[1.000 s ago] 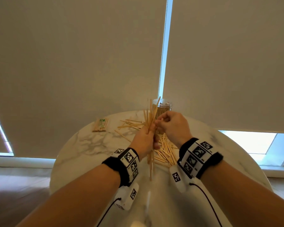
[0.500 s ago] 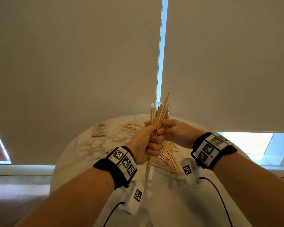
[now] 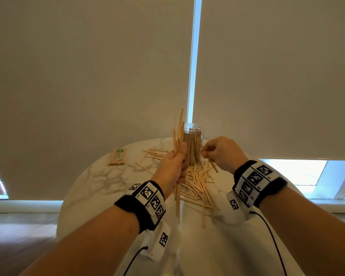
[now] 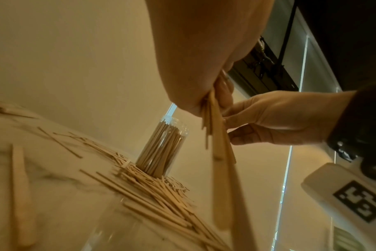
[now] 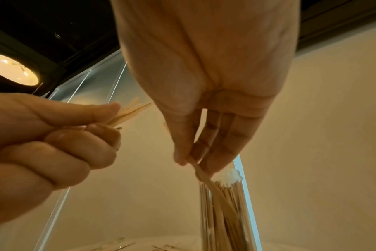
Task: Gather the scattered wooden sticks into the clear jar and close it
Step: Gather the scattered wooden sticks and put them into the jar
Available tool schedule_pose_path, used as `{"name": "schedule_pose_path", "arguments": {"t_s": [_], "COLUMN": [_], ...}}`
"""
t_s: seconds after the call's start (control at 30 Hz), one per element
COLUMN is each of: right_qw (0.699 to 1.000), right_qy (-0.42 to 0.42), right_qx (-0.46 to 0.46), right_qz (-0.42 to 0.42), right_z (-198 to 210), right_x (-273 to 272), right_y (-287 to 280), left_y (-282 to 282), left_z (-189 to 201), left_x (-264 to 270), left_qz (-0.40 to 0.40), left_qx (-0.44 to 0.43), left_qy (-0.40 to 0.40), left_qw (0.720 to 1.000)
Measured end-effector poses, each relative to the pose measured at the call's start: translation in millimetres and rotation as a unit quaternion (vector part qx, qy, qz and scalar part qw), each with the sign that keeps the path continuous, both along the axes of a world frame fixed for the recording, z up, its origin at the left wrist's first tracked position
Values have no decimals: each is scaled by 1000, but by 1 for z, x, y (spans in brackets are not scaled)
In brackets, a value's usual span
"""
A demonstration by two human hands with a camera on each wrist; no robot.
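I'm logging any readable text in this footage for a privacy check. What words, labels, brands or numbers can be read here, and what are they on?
No readable words or numbers.
Green label on the wrapped bundle of sticks: too small and blurred to read.
Wristbands and wrist camera housings: black-and-white square marker patterns only, no letters or digits.
Clear jar: no label visible.

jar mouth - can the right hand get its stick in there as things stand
Probably yes: the jar stands open with no lid, and the right hand, pinching one stick, is beside its rim. Packed sticks inside may resist.
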State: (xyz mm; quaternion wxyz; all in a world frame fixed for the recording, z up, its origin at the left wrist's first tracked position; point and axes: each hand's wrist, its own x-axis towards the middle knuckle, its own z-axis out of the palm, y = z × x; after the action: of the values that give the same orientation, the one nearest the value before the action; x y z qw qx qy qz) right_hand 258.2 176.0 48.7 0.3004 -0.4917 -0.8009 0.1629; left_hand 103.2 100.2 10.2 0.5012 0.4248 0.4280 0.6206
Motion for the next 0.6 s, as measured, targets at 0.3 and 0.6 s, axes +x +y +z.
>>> {"name": "schedule_pose_path", "arguments": {"t_s": [0.3,0.6], "right_qw": [966,966], "right_qy": [187,35], "right_qx": [-62,-204], "right_qz": [167,157], "right_z": [-5,-32], "right_x": [-31,-37], "right_y": [-48,-65], "left_y": [9,20], "left_z": [3,9], "left_x": [2,-27], "left_qz": [86,183], "left_qx": [23,19], "left_qy": [58,-101], "left_qw": [994,978]}}
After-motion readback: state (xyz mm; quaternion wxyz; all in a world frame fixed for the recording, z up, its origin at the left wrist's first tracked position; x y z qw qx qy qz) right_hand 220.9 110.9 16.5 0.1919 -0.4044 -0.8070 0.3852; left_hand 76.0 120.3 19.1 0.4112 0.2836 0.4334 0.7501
